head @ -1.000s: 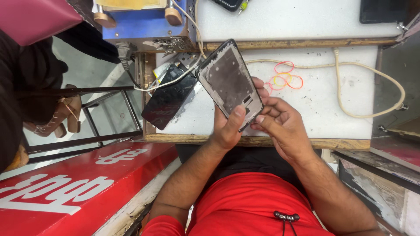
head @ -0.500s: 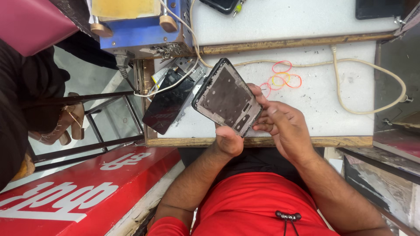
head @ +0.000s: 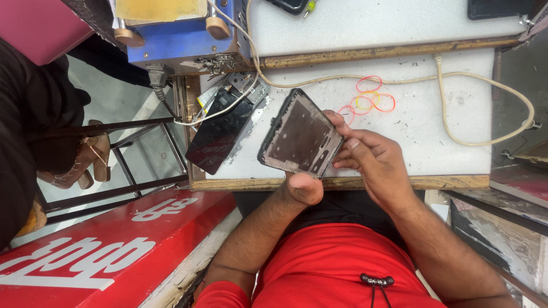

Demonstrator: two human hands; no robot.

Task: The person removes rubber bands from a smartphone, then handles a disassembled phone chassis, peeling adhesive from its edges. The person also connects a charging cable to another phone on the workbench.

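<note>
Both hands grip one phone frame (head: 301, 137) above the white bench (head: 434, 122): left hand (head: 303, 187) pinching its near edge, right hand (head: 374, 162) clasping its side. Four rubber bands (head: 369, 98) (red and yellow), one black screen panel (head: 218, 131) and one cream cable (head: 485, 108) lie nearby.

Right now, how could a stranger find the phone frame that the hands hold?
Start at the white worktop with the wooden front edge. Just above that edge, both hands grip a dark rectangular phone frame, tilted. Unlike the glossy black screen panel lying flat to its left, it is matte brown and lifted.
</note>
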